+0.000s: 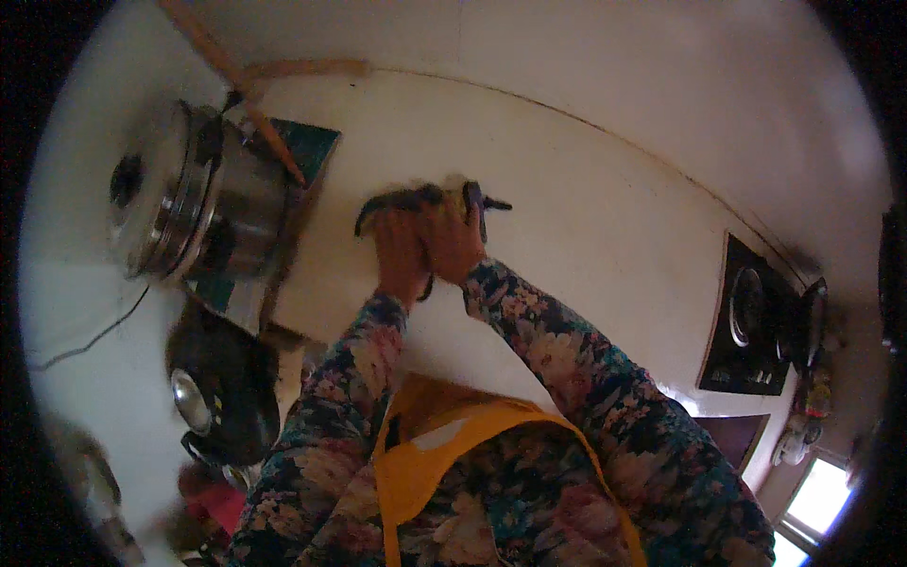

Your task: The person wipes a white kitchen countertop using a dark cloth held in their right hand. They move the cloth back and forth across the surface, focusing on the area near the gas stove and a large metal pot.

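Before me lies a pale countertop (581, 234). Over its middle, my left hand (400, 244) and my right hand (451, 237) are side by side, touching, around a dark and yellowish object (411, 197). It looks soft and cloth-like, but blur leaves its kind unclear. A curved dark end sticks out to the left of my left hand. To the right of my right hand, a dark upright edge and a thin dark tip (498, 205) show. My fingertips are partly lost in the blur.
A lidded steel pot (248, 220) stands at the left over a green-patterned surface (312, 145), near wooden bars (276, 142). Below it is a black rounded appliance (227, 390). A cord (99, 340) runs at far left. A black cooktop (755, 319) is at the right, a window (818, 496) lower right.
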Demonstrator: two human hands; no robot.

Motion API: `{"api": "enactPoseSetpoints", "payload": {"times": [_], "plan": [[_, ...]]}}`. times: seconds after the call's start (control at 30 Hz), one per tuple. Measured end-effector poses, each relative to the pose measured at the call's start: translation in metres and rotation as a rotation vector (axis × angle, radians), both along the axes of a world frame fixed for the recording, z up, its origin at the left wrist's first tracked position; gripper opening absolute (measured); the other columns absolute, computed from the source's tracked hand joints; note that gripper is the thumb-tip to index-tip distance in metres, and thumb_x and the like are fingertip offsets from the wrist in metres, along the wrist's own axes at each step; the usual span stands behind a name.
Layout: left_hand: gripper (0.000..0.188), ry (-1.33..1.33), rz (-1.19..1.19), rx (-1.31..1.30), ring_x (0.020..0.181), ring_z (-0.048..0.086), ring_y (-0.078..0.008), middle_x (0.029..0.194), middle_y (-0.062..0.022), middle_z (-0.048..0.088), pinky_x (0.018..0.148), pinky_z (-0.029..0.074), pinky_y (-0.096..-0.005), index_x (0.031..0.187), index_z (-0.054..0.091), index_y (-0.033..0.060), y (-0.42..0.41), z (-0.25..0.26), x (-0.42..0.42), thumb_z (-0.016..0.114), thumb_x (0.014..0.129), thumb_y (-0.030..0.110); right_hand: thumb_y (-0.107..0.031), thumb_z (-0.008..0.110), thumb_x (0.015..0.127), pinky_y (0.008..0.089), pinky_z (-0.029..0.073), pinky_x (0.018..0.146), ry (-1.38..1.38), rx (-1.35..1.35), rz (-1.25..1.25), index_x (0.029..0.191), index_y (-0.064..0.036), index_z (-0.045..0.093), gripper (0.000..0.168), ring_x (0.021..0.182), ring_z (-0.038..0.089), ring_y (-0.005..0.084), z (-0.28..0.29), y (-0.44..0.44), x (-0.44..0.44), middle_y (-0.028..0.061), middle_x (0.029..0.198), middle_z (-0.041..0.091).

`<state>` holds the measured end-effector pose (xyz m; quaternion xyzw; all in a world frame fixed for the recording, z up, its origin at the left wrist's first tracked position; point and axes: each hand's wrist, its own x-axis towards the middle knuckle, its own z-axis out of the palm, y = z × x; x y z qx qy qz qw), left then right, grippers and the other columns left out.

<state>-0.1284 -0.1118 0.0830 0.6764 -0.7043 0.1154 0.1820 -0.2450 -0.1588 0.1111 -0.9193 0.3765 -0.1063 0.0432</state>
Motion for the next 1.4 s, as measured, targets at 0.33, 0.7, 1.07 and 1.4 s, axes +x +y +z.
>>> {"api": "enactPoseSetpoints", "payload": {"times": [0.33, 0.7, 1.07, 1.4], "plan": [[0.037, -0.013, -0.187, -0.161, 0.103, 0.045, -0.0354, 0.104, -0.0168, 0.050, 0.094, 0.034, -0.0497, 0.107, 0.052, 0.0024, -0.253, -0.011, 0.106, 0.054, 0.080, 0.027, -0.027, 0.051, 0.083, 0.0695, 0.035, 0.085, 0.047, -0.194, -0.204, 0.116, -0.021, 0.057, 0.035, 0.110, 0.048, 0.0369, -0.035, -0.242, 0.107, 0.0070, 0.118, 0.055], [0.027, 0.113, -0.158, -0.080, 0.107, 0.045, -0.0383, 0.112, -0.0222, 0.049, 0.096, 0.033, -0.0467, 0.108, 0.050, 0.0006, -0.163, -0.003, 0.071, 0.050, 0.085, 0.015, -0.029, 0.047, 0.087, 0.0720, 0.023, 0.095, 0.014, -0.091, -0.221, 0.124, -0.013, 0.054, 0.040, 0.126, 0.035, 0.0373, 0.003, -0.138, 0.060, 0.0123, 0.131, 0.047], [0.044, 0.081, -0.167, 0.154, 0.122, 0.034, -0.0432, 0.128, -0.0258, 0.037, 0.106, 0.026, -0.0501, 0.121, 0.043, -0.0064, 0.151, 0.028, -0.077, 0.051, 0.081, 0.009, -0.023, 0.052, 0.084, 0.0684, 0.027, 0.096, 0.051, 0.166, -0.214, 0.135, -0.012, 0.039, 0.054, 0.132, 0.028, 0.0390, 0.021, 0.177, -0.089, 0.0113, 0.143, 0.033], [0.052, -0.047, -0.348, 0.282, 0.123, 0.032, -0.0440, 0.129, -0.0257, 0.036, 0.105, 0.027, -0.0495, 0.126, 0.037, -0.0092, 0.036, 0.007, -0.047, 0.053, 0.078, 0.004, -0.036, 0.045, 0.090, 0.0747, 0.017, 0.097, 0.216, 0.231, -0.169, 0.141, -0.014, 0.034, 0.057, 0.134, 0.018, 0.0439, 0.008, 0.069, -0.075, 0.0108, 0.148, 0.024]]}}
